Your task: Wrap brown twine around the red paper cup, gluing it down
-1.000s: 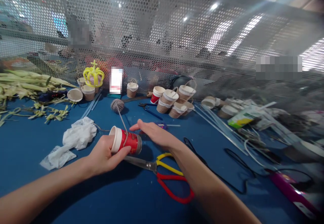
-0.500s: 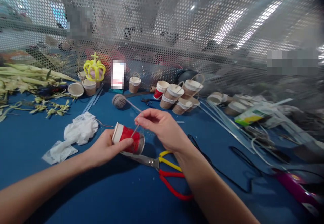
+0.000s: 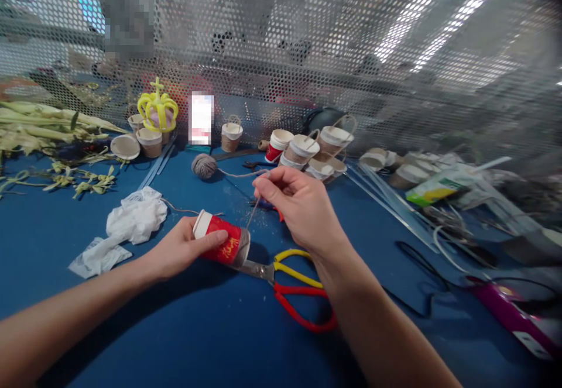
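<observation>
My left hand (image 3: 193,240) is closed around a red and white paper cup (image 3: 223,238), which lies tilted on its side in the air. Grey yarn is wound about the cup's base end. Between thumb and fingers, my right hand (image 3: 296,198) pinches the strand of grey yarn (image 3: 253,211), drawn up from the cup. From that hand the strand runs back to a grey yarn ball (image 3: 204,166) on the table. Under the cup lie scissors (image 3: 281,271) with one yellow and one red handle, their blades partly hidden by the cup.
Several yarn-wrapped cups with handles (image 3: 302,148) stand at the back. White crumpled cloth (image 3: 137,215) lies left, near pale plant stalks (image 3: 52,122) and a yellow crown (image 3: 158,107). Clear sticks (image 3: 390,206) and a purple tool (image 3: 509,312) lie right. Perforated metal (image 3: 263,43) rises behind.
My right hand has moved right and up, away from the cup, pulling a longer length of yarn. My left hand still holds the cup, turned slightly so more gold print shows.
</observation>
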Demonstrator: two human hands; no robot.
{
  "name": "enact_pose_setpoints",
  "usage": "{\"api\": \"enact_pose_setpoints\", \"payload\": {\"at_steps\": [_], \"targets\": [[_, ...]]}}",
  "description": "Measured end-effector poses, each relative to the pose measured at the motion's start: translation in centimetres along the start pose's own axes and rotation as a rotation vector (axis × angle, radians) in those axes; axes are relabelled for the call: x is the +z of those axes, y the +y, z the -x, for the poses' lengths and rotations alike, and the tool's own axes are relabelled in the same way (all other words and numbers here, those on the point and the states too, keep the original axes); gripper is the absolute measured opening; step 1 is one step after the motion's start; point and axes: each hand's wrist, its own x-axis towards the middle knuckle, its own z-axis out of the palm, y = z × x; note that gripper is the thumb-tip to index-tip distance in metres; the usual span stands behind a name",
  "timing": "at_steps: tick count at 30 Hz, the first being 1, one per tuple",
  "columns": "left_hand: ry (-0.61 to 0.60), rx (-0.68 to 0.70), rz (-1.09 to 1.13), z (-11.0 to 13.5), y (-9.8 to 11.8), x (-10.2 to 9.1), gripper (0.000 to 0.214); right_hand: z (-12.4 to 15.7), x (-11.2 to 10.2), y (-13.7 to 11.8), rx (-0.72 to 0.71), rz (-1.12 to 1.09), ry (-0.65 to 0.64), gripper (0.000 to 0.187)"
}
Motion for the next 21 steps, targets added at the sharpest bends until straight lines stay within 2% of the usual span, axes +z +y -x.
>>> {"api": "enact_pose_setpoints", "payload": {"at_steps": [9,21], "targets": [[-0.017,0.077,-0.145,0.5,-0.4,0.2,0.019,-0.4,0.2,1.1,-0.016,0.003,0.020,0.014],[-0.040,0.250,-0.384,1.3,-0.4,0.3,0.025,-0.4,0.3,1.7,0.101,0.032,-0.057,0.017]]}}
